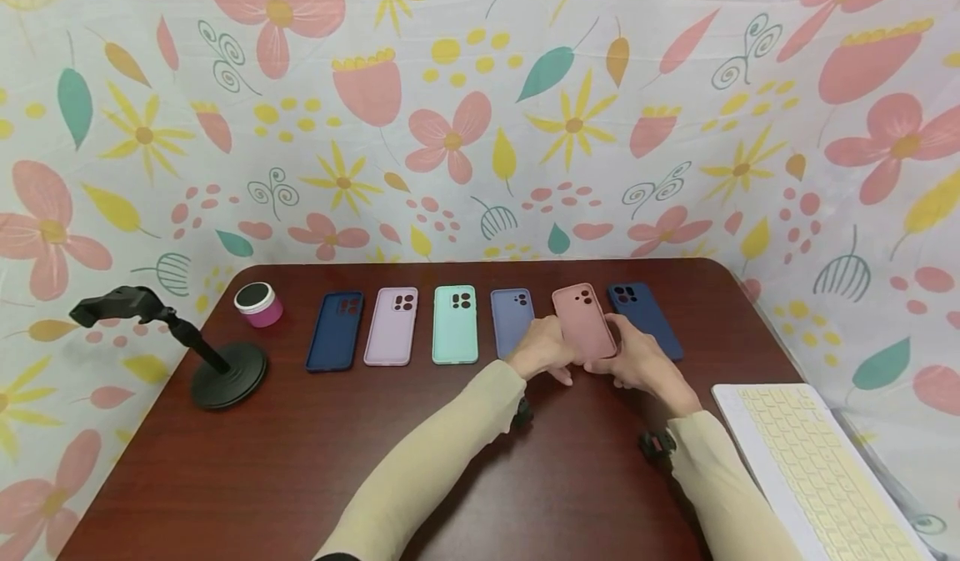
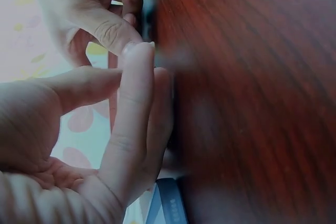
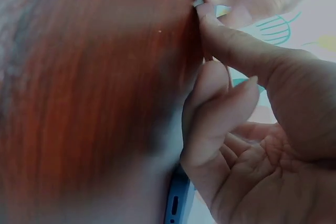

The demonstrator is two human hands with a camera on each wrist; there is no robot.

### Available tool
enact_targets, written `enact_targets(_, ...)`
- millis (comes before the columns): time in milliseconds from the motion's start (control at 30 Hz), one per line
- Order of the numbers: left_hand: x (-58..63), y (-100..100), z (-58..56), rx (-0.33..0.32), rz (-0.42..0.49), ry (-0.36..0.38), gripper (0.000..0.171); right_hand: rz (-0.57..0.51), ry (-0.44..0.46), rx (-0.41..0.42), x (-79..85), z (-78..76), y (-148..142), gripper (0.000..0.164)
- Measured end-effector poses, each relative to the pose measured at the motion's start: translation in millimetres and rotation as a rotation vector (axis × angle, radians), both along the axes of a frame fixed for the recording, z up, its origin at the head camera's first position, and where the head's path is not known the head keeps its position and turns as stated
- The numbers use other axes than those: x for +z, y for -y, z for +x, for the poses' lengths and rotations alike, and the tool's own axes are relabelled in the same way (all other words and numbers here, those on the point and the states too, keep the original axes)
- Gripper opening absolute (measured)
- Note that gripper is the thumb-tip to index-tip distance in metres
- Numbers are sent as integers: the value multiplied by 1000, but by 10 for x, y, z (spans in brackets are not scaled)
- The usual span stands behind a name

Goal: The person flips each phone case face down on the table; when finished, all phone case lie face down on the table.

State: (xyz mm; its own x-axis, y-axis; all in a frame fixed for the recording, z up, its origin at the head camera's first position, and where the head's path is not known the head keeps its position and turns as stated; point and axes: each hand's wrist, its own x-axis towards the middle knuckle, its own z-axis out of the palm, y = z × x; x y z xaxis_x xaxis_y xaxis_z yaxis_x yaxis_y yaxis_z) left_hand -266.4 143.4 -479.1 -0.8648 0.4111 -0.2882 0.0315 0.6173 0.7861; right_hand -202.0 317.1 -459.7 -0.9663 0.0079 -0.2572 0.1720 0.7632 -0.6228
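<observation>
In the head view, a pink phone case (image 1: 583, 321) lies tilted a little, with its near end between my two hands. My left hand (image 1: 543, 348) pinches its lower left corner. My right hand (image 1: 637, 358) grips its right edge and lower right corner. Both wrist views show the fingertips of the left hand (image 2: 131, 124) and right hand (image 3: 226, 108) close together at the near end; the case is mostly hidden there. Left of it lies a periwinkle phone case (image 1: 512, 319), partly behind my left hand. A blue phone case (image 1: 647, 319) lies slanted to the right.
Further left in the row lie mint (image 1: 455, 325), lilac (image 1: 392, 328) and navy (image 1: 334, 332) phone cases. A pink-and-white jar (image 1: 258, 304) and a black stand (image 1: 228, 375) are at the table's left. A white keyboard (image 1: 817, 461) lies at the right edge.
</observation>
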Motion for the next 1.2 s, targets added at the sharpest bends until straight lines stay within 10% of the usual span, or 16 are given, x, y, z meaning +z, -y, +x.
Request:
enact_targets(233, 252, 101, 256, 59, 189, 24, 18, -29, -51, 20, 38, 31, -1, 102)
enact_targets(1200, 184, 50, 111, 62, 319, 224, 55, -19, -215, 81, 72, 97, 64, 93)
